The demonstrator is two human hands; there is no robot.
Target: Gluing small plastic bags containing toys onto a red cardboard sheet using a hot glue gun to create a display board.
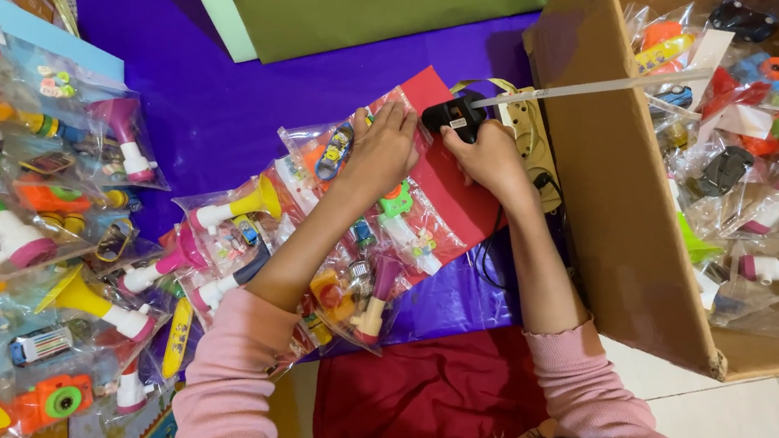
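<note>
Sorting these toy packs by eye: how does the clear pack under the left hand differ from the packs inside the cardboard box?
The clear plastic toy pack under the left hand lies flat on a red card sheet; the bagged toy packs in the brown cardboard box are heaped loosely with no card behind them. The first is pressed down by a hand; the boxed ones are untouched. Both are transparent bags of small colourful plastic toys.

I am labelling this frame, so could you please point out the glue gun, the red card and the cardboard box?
glue gun (452, 116), head view, on its black body beside the right hand.
red card (453, 197), head view, on its bare middle.
cardboard box (615, 203), head view, on its outer left wall.
</note>
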